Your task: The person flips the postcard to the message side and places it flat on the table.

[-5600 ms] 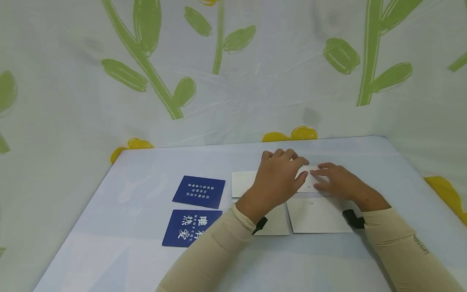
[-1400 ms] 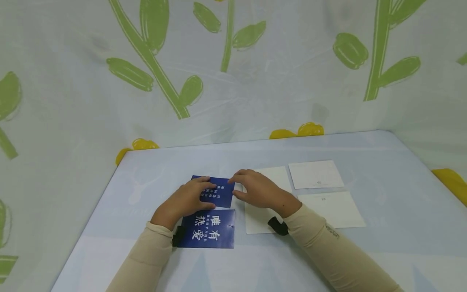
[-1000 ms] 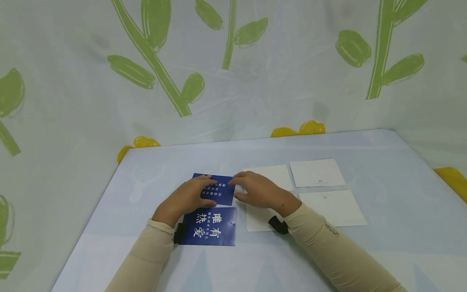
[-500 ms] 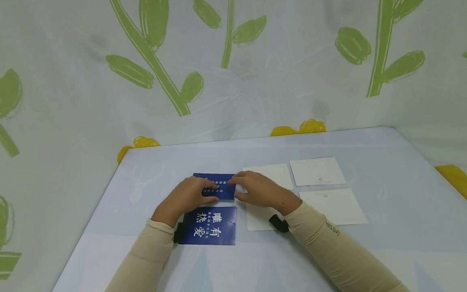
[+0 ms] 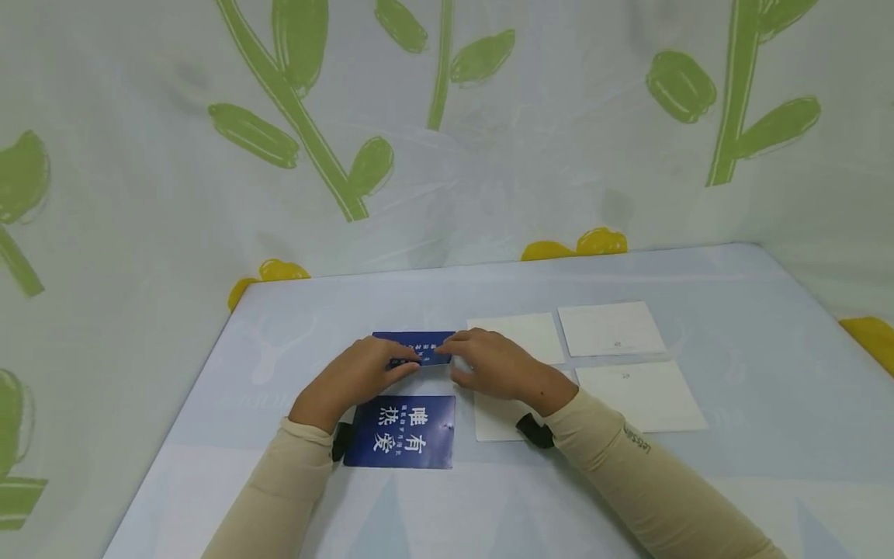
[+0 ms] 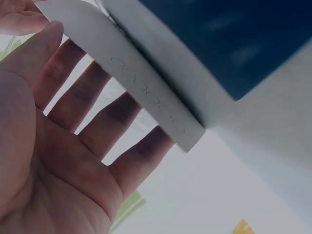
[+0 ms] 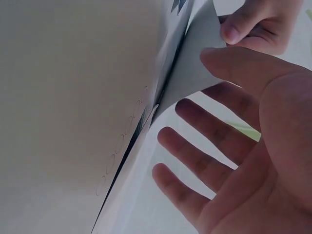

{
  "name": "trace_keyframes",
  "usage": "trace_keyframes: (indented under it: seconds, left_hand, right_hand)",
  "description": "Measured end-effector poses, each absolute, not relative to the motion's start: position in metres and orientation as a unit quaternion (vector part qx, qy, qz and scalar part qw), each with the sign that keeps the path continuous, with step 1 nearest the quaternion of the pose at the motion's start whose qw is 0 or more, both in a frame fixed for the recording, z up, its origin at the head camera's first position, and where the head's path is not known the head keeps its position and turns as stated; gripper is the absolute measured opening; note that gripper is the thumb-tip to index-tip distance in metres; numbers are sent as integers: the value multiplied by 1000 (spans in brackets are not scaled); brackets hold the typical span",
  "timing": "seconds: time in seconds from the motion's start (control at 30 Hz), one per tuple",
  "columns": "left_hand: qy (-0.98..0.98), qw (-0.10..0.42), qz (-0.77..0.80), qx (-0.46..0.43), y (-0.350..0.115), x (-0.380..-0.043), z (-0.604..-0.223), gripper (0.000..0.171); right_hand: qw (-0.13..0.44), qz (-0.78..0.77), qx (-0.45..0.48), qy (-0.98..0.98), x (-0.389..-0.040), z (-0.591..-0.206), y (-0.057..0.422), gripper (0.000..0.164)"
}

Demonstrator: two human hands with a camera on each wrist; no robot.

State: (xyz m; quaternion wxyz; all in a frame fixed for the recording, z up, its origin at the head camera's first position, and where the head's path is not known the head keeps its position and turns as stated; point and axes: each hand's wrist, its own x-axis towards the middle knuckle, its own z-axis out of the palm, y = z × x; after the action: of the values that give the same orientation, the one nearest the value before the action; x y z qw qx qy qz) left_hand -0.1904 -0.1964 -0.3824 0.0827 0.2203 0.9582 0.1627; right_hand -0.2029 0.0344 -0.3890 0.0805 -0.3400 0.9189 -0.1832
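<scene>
In the head view a blue postcard (image 5: 427, 339) with white lettering is tilted, its near edge raised off the table. My left hand (image 5: 358, 379) pinches its left part, with the thumb on the white back (image 6: 131, 78) and the fingers behind, as the left wrist view shows. At the right end my right hand (image 5: 508, 366) holds the card between thumb and index finger; its other fingers are spread, seen in the right wrist view. A second blue postcard (image 5: 412, 431) with large white characters lies flat just nearer, partly under the left wrist.
Right of the blue cards lie a white card (image 5: 520, 335) at the back and another white card (image 5: 497, 421) nearer, partly under my right arm. Farther right are an upper white card (image 5: 611, 330) and a lower white card (image 5: 642, 400). A patterned cloth wall (image 5: 489, 171) stands behind the table.
Both hands have moved left from the white cards to the far blue postcard. Over the last second its near edge has risen, so its printed face looks narrower.
</scene>
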Motion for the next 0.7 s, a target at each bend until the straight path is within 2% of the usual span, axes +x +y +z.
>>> trace_keyframes:
  seconds: [0.7]
  left_hand:
    - [960,5,150,236,-191,-187,-369,28]
  right_hand:
    - [-16,-244,-343,907,-207,-389,34,20]
